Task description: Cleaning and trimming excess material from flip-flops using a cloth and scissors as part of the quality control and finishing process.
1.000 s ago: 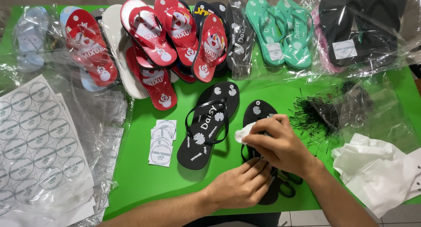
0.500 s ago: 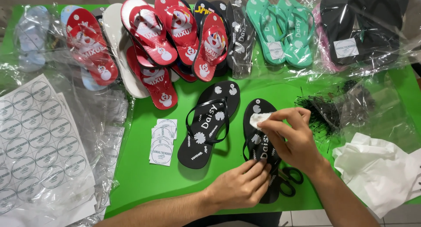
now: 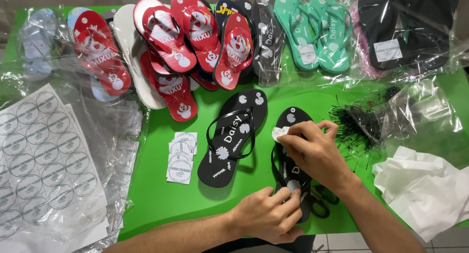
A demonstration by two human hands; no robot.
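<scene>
Now | right hand slid its pinched white cloth lower | left hand pins matte black flip-flop heel

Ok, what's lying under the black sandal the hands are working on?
Black scissors handles stick out from under the black sandal at its heel end, on the green table. Their blades are covered by the sandal and the right hand.

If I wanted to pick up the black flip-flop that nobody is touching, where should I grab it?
Probably best by its strap. The free black flip-flop lies flat, sole down, on the green table, so its edges are hard to get under. The strap arches up off the sole, leaving a gap for fingers. Come from above and hook under it. The left hand and right hand are on the other flip-flop.
</scene>
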